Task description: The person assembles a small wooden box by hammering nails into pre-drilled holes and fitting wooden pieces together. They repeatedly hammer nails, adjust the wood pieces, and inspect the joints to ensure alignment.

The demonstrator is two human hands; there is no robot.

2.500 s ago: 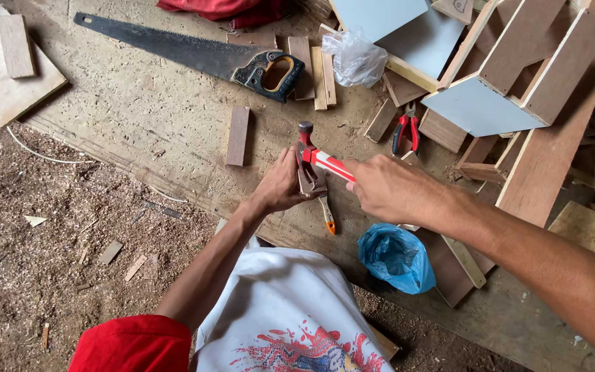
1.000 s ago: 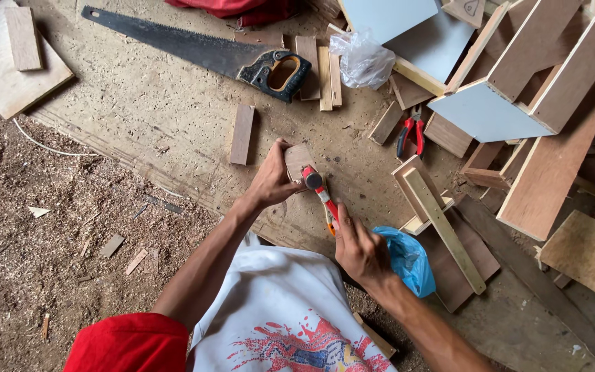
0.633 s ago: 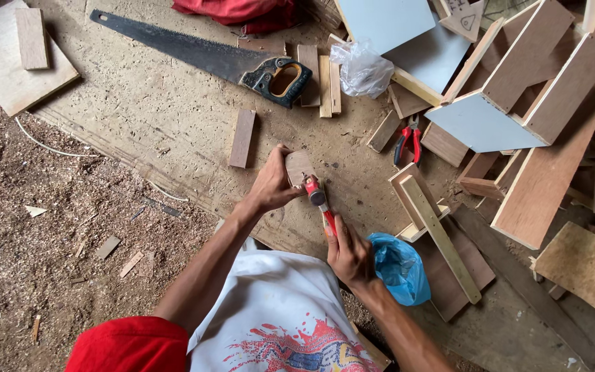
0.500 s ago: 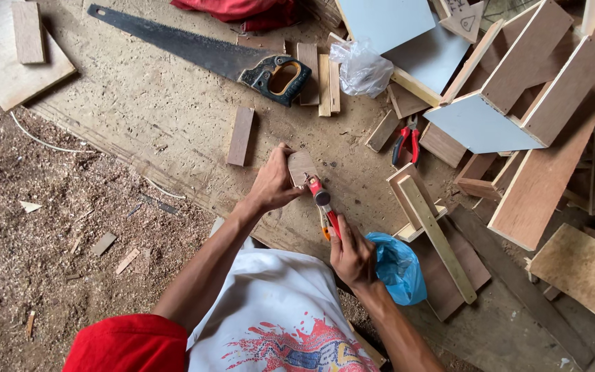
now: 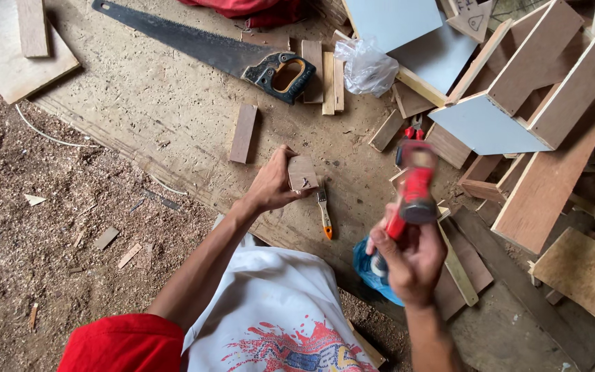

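My left hand [image 5: 272,187] grips a small wooden block [image 5: 303,173] standing on the plywood board [image 5: 160,110], with a bent nail showing on its face. My right hand [image 5: 408,256] is raised in front of me, shut on the handle of a red hammer [image 5: 411,186], its head blurred and lifted to the right of the block. A small paintbrush [image 5: 324,211] with an orange tip lies just right of the block.
A black-handled handsaw [image 5: 204,50] lies at the back. A loose wood strip [image 5: 244,132] sits behind my left hand. Offcuts, a clear plastic bag [image 5: 364,67], red pliers [image 5: 412,129] and blue-faced panels [image 5: 490,124] crowd the right. A blue bag [image 5: 373,272] lies under my right hand. Sawdust covers the ground at left.
My right hand has lifted the hammer up and to the right, away from the block. The left hand stays on the block, and the paintbrush beside it is now uncovered.
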